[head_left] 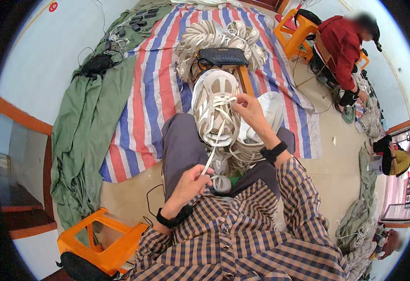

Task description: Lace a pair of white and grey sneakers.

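A beige and white sneaker [220, 84] rests in front of me above my knees, its laces loosely crossed over the tongue. My left hand [186, 186] is closed on a long white shoelace [215, 146] and draws it out taut toward my lap. Up at the lacing, my right hand [251, 112] pinches the lace by the eyelets on the shoe's right side. Just right of that hand stands another pale sneaker [271, 110], partly hidden by my wrist. More shoe parts and loose laces show between my knees.
Beyond the sneaker lie a dark woven pouch [222, 56] and a heap of similar shoes [198, 35] on a striped sheet [148, 89]. An orange stool [92, 236] stands at lower left, by a green cloth [90, 117]. A person in red [336, 44] sits at upper right.
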